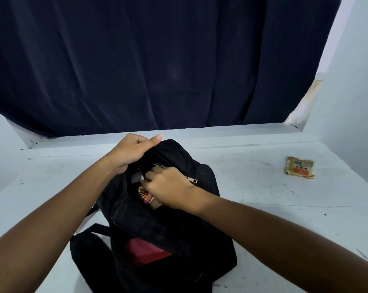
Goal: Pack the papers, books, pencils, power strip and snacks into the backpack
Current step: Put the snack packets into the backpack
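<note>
R hand (168, 187) fingers curl round a red-orange crinkly snack packet (145, 195) w/ tips inside the mouth of the black fabric backpack (170, 229) at frame centre; L hand (132, 151) pinches its top rim open; last orange-white snack pack (299, 167) lies centre-right on the white tabletop (263, 208), well apart, nearer the R hand.

The snack packet (300, 167) carries printed characters too small to read.
</note>
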Available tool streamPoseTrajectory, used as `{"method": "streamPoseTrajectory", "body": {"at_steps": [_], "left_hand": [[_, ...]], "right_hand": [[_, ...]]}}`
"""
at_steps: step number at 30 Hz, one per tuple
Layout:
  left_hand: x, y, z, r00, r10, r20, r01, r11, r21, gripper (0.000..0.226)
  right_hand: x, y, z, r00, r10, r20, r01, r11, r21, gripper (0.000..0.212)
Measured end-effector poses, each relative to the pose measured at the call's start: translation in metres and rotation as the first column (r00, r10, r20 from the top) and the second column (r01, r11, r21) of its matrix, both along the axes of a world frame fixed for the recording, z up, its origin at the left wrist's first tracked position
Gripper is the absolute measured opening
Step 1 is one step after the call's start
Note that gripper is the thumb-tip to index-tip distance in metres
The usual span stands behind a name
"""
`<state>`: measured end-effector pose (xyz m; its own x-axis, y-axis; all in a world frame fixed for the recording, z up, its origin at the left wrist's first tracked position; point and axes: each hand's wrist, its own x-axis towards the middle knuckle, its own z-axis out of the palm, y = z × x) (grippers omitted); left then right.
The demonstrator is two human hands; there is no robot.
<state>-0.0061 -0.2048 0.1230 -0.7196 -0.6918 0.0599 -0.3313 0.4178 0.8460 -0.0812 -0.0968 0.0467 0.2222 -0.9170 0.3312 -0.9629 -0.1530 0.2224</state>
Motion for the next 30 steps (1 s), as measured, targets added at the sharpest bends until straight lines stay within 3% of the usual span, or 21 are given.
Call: {"method": "streamPoseTrajectory", "body": {"at_steps": [2, 4, 7, 8, 10, 12, 15, 17, 18, 20, 22, 25, 27, 28, 30], "left_hand": [[0.000, 0.000, -0.001, 1.000, 0.000, -0.002, 0.000, 1.000, -0.001, 0.063], [0.000, 0.001, -0.002, 1.000, 0.015, -0.011, -0.015, 1.000, -0.010, 0.064], [-0.002, 0.002, -0.003, 1.000, 0.027, -0.010, -0.027, 1.000, -0.006, 0.063], [-0.004, 0.004, -0.003, 0.999, 0.035, -0.007, -0.035, 0.999, -0.008, 0.063], [-0.006, 0.004, -0.006, 0.998, 0.056, -0.013, -0.056, 0.998, -0.003, 0.063], [-0.007, 0.007, -0.009, 0.997, 0.077, -0.023, -0.077, 0.997, 0.012, 0.064], [-0.006, 0.008, -0.014, 0.994, 0.111, -0.011, -0.111, 0.994, 0.001, 0.063], [-0.002, 0.006, -0.017, 0.994, 0.107, 0.014, -0.107, 0.994, -0.005, 0.066], [0.000, 0.009, -0.017, 0.995, 0.096, 0.026, -0.096, 0.995, 0.001, 0.070], [0.007, 0.013, -0.019, 0.996, 0.080, 0.036, -0.081, 0.996, 0.047, 0.083], [0.014, 0.020, -0.019, 0.989, 0.147, 0.001, -0.147, 0.988, 0.049, 0.071], [0.039, 0.014, -0.027, 0.906, 0.414, -0.085, -0.421, 0.903, -0.087, 0.055], [0.070, 0.003, -0.044, 0.803, 0.596, 0.003, -0.587, 0.792, -0.164, 0.052], [0.086, 0.001, -0.054, 0.760, 0.645, 0.082, -0.632, 0.762, -0.142, 0.056], [0.111, 0.004, -0.081, 0.725, 0.653, 0.221, -0.679, 0.732, 0.064, 0.070]], "right_hand": [[-0.001, -0.002, -0.004, 0.998, 0.008, 0.054, -0.007, 1.000, -0.018, 0.021], [-0.006, 0.003, 0.002, 0.976, 0.048, 0.212, -0.053, 0.999, 0.014, 0.023], [-0.021, 0.025, 0.020, 0.779, 0.118, 0.616, -0.110, 0.993, -0.051, 0.028], [-0.030, 0.034, 0.025, 0.707, 0.154, 0.690, -0.086, 0.988, -0.132, 0.025], [-0.053, 0.050, 0.028, 0.658, 0.176, 0.732, 0.007, 0.971, -0.240, 0.019], [-0.083, 0.062, 0.026, 0.653, 0.069, 0.754, 0.156, 0.962, -0.223, 0.020], [-0.136, 0.084, 0.013, 0.582, -0.190, 0.791, 0.362, 0.931, -0.043, 0.020], [-0.159, 0.096, 0.002, 0.438, -0.317, 0.841, 0.419, 0.900, 0.121, 0.016], [-0.165, 0.098, -0.004, 0.322, -0.354, 0.878, 0.396, 0.893, 0.214, 0.015], [-0.162, 0.093, -0.012, 0.041, -0.416, 0.909, 0.291, 0.875, 0.387, 0.021], [-0.151, 0.085, -0.015, -0.128, -0.488, 0.863, 0.185, 0.843, 0.504, 0.035], [-0.135, 0.069, -0.021, -0.164, -0.587, 0.792, 0.044, 0.798, 0.601, 0.056], [-0.126, 0.054, -0.030, -0.148, -0.623, 0.768, 0.008, 0.776, 0.631, 0.072], [-0.121, 0.044, -0.035, -0.132, -0.631, 0.764, 0.012, 0.770, 0.638, 0.084], [-0.116, 0.026, -0.050, -0.071, -0.628, 0.775, 0.082, 0.770, 0.632, 0.100]]}}
